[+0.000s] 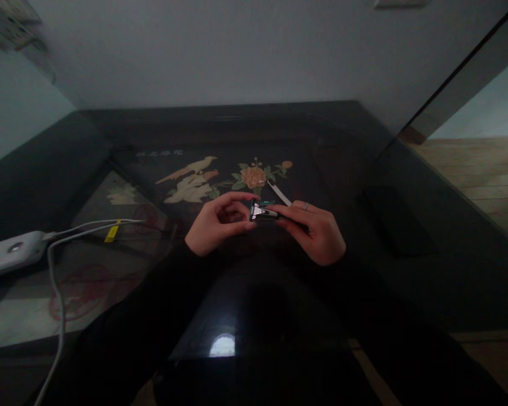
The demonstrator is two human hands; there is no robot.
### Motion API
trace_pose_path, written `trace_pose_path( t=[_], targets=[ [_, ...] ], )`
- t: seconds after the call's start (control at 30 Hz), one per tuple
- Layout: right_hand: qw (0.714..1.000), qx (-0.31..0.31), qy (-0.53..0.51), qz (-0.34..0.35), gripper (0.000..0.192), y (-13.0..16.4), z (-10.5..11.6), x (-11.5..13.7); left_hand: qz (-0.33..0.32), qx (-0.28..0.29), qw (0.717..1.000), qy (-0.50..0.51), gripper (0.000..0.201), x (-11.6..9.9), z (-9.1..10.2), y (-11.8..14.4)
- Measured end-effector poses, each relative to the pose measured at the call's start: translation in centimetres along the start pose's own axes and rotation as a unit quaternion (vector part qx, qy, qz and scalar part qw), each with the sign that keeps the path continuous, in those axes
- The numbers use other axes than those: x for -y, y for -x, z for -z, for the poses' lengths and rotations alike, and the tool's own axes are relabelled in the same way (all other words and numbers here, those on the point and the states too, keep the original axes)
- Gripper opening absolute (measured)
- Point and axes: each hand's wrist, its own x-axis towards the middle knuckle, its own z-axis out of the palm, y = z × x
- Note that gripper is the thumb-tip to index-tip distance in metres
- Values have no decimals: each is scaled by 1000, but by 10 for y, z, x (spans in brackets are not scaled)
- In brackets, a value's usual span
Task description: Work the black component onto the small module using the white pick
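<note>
Flanking both hands: power strip (8,252), phone (395,223)

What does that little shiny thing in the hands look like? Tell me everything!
The small object is hard to make out in the dim light. It looks like shiny silver metal with a dark green-black part on top. It is held above the dark glossy table, roughly level. The left hand pinches its left end with thumb and fingertips, and the right hand, which wears a ring, grips its right side. What it is exactly cannot be told.
</note>
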Motion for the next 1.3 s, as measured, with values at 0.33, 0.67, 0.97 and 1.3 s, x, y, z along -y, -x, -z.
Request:
trace_pose_path(
  t=[0.33, 0.67, 0.97, 1.3],
  targets=[
    [1000, -8, -2, -20, 27, 0, 0, 2, 30, 2, 999, -13, 50, -3, -1, 2],
    [1000, -1, 7, -11, 26, 0, 0, 2, 20, -3, 1000, -10, 47, 1, -1, 1],
    [998, -12, -27, -61, 22, 1, -4, 5, 18, -36, 999, -26, 37, -1, -6, 0],
    [996, -6, 4, -87, 12, 5, -17, 1, 29, -60, 995, -80, 31, 7, -8, -3]
  ],
)
